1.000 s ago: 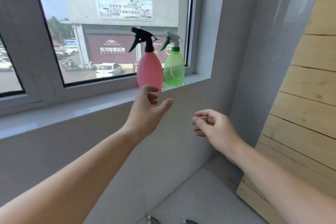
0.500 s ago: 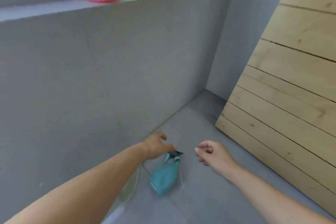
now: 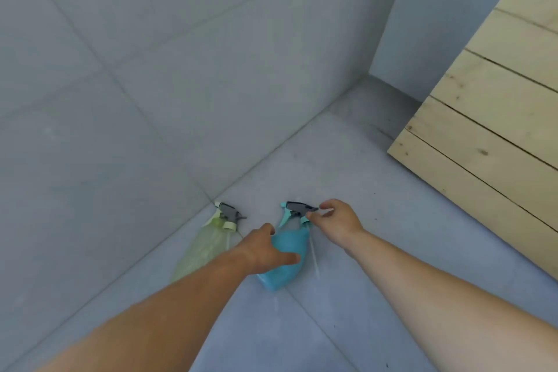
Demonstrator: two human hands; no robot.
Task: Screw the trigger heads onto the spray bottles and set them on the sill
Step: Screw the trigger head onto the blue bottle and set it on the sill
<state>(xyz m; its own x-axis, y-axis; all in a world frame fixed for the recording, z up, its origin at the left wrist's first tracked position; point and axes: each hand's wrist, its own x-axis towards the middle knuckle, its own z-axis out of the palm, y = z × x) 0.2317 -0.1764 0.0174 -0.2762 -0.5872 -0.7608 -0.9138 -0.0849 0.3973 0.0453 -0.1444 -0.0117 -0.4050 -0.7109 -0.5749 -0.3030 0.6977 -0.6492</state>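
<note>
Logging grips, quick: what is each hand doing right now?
Left hand: grips the translucent blue plastic spray bottle by its body.
Right hand: pinches that bottle's grey-and-teal plastic trigger head.

The blue bottle (image 3: 282, 263) has a grey and teal trigger head (image 3: 297, 210). The pale green bottle (image 3: 205, 248) has a grey and cream trigger head (image 3: 226, 214). The floor (image 3: 377, 251) and wall (image 3: 151, 69) are grey with thin lines making big squares. The wooden boards (image 3: 498, 115) are pale yellow with dark lines.
</note>
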